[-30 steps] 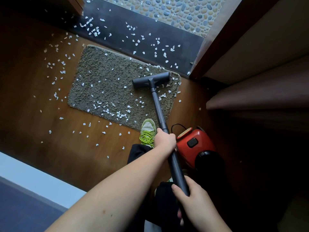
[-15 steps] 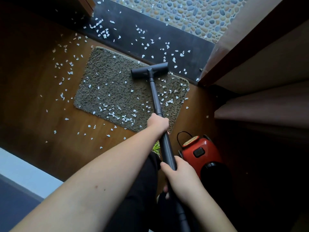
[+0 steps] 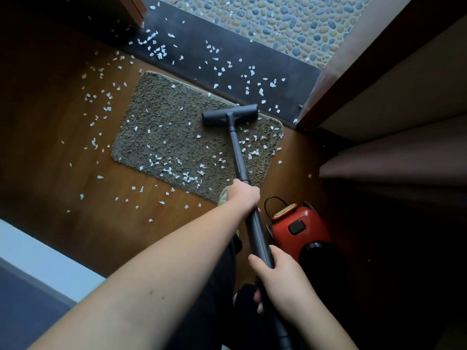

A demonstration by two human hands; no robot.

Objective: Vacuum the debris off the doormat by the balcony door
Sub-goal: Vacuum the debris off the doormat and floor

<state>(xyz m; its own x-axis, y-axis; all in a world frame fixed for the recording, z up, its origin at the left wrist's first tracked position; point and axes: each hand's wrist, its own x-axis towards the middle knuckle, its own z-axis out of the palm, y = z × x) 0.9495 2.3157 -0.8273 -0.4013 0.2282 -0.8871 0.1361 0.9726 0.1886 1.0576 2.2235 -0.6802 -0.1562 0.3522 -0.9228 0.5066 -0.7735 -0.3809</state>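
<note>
Right side of view lost in deep shadow; dark shapes there hard to make out. Rear of red vacuum canister (image 3: 299, 227) swallowed by a black mass, outline unclear. Lower end of vacuum wand (image 3: 238, 160) running out of view at bottom edge, hose join not legible. Green shoe (image 3: 223, 195) mostly hidden behind left wrist, only a sliver of toe showing at near edge of doormat (image 3: 174, 127). Fingers of left hand (image 3: 243, 195) wrapped under the wand and out of sight; back of hand up, clenched round the tube near its middle. Right hand (image 3: 278, 279) lower on the wand, thumb across the top, fingertips curling out beneath, grasping firmly. Both forearms bare, left arm cut off at bottom left corner. Floor head (image 3: 230, 115) flat on far right part of doormat, close to the edge nearest dark threshold strip (image 3: 227, 54). Doormat shaggy, grey-brown, lying on wooden floor (image 3: 75, 173) just beside the threshold. White paper scraps (image 3: 177, 170) thick along near edge of doormat and to the right of the wand, thinner in the middle; more scattered on wood to the left and across the threshold. Pebbled surface (image 3: 278, 18) beyond threshold, cut off at top. Pale band (image 3: 38, 253) at lower left, identity unclear.
</note>
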